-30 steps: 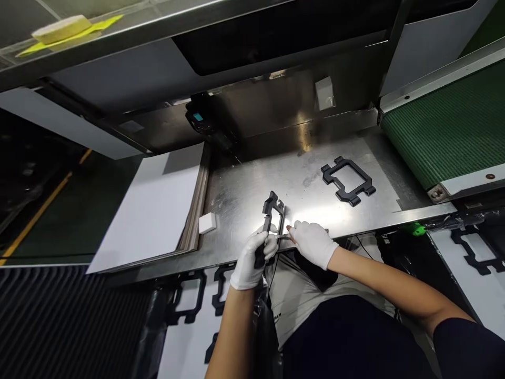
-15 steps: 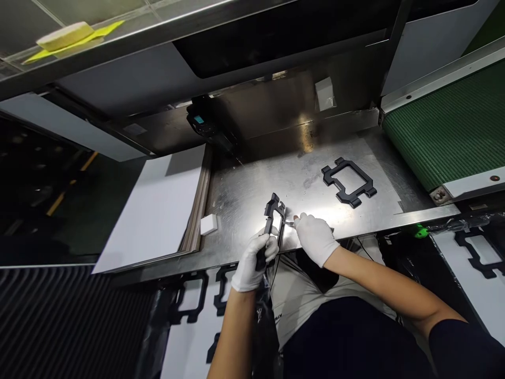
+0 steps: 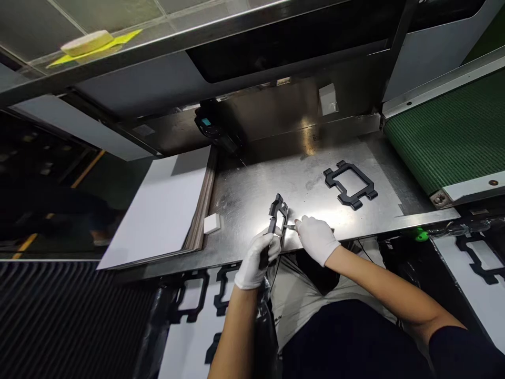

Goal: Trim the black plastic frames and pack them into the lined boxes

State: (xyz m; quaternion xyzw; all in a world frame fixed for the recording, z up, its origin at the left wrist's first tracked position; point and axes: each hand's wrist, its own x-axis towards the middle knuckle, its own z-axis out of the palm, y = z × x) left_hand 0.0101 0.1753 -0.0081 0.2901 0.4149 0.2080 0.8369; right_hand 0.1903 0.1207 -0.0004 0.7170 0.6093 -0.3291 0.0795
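My left hand [image 3: 256, 259], in a white glove, is closed around the lower end of a black plastic frame [image 3: 272, 223]. The frame is tilted up on its edge just above the metal bench, with its opening facing partly right. My right hand [image 3: 315, 237], also gloved in white, grips a thin-bladed knife [image 3: 291, 227]; most of its handle is hidden in the palm. The blade points left and reaches the right side of the held frame; exact contact is too small to tell. A second black frame [image 3: 350, 184] lies flat on the bench to the right.
A stack of white sheets [image 3: 158, 205] and a small white block [image 3: 212, 223] are on the left. A dark handheld device [image 3: 216, 129] leans at the back. A green conveyor belt [image 3: 453, 126] is at right. More black frames [image 3: 479, 255] lie on white sheets below the bench.
The camera view has shifted slightly, so the bench sits a little further right. Both hands keep their grips near the same spot. A person's limb now shows in the dark area at far left.
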